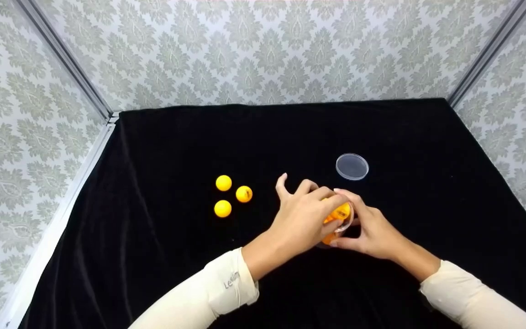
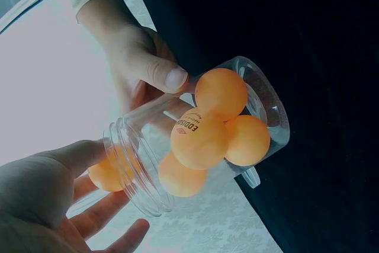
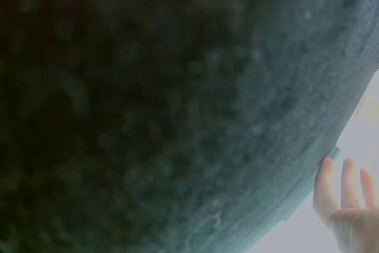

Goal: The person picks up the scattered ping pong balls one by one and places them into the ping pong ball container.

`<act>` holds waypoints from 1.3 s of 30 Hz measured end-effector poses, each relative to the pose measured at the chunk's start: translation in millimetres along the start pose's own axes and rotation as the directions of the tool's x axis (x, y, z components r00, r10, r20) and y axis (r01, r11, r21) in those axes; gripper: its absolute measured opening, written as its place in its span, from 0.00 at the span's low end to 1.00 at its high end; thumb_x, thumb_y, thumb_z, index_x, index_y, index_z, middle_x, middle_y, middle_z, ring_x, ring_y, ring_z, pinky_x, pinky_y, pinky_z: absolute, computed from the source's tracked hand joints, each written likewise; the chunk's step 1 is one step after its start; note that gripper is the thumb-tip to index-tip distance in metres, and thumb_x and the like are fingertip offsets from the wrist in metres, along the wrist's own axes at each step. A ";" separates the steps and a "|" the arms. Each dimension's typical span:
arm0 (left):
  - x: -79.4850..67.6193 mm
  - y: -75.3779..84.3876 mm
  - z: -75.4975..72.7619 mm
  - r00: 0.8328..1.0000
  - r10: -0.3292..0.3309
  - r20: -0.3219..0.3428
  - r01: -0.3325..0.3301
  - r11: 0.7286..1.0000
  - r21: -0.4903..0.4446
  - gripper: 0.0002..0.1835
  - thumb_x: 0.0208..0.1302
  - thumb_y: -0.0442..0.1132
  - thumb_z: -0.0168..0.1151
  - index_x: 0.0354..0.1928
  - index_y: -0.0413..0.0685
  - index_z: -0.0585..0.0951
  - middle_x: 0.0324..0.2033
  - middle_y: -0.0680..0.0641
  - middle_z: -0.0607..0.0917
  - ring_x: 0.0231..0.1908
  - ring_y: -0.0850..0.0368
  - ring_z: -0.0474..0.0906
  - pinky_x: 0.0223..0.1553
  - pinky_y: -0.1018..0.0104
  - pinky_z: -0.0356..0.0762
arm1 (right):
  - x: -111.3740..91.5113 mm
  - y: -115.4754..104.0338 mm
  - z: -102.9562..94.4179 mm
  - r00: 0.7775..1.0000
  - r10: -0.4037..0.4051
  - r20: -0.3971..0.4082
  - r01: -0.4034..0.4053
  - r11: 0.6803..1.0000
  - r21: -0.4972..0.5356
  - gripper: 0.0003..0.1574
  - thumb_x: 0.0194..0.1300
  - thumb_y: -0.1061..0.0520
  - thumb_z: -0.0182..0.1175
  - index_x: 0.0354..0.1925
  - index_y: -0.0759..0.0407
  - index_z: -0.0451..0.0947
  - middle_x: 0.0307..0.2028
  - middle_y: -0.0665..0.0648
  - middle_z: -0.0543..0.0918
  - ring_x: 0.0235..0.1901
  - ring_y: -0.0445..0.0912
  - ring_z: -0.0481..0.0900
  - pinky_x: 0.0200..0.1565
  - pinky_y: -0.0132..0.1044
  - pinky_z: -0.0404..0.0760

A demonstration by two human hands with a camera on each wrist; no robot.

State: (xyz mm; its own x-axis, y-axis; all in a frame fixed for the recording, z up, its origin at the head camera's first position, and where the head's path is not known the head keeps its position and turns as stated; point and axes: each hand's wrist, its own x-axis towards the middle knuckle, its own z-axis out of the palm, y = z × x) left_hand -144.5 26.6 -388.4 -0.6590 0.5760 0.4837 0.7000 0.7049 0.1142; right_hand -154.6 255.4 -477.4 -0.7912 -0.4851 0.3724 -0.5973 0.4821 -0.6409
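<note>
While right hand (image 1: pixel 375 233) grips clear jar (image 2: pixel 145 176), left hand (image 1: pixel 306 219) pinches one ball (image 2: pixel 105 175) at its mouth
Three balls (image 1: pixel 244 194) lie left

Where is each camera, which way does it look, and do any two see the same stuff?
Head: on the person's head, facing forward and down at the cloth, lid and three loose balls; left hand, right hand and both sleeves show.
Left wrist: on that wrist, facing the jar with balls inside; both hands and the right sleeve show.
Right wrist: on that wrist, facing a dark, blurry surface; one hand shows at lower right, can't tell which.
Shared: head and left wrist both see the jar and both hands.
</note>
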 end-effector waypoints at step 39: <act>-10.1 -30.8 -10.2 0.991 -0.135 0.015 0.136 0.990 -0.035 0.16 0.69 0.54 0.63 0.56 0.66 0.84 0.51 0.60 0.86 0.53 0.55 0.78 0.63 0.23 0.54 | 0.5 1.2 1.8 0.999 -0.027 -0.038 0.026 0.999 -0.033 0.66 0.48 0.44 0.82 0.77 0.51 0.56 0.55 0.51 0.85 0.50 0.47 0.86 0.45 0.36 0.87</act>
State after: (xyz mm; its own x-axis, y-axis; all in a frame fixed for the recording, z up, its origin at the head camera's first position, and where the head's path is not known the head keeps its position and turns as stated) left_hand -156.6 -5.1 -388.0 -0.7517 0.4816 0.4506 0.6133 0.7618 0.2089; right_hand -155.5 254.4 -479.2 -0.7793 -0.4695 0.4150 -0.6214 0.4937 -0.6084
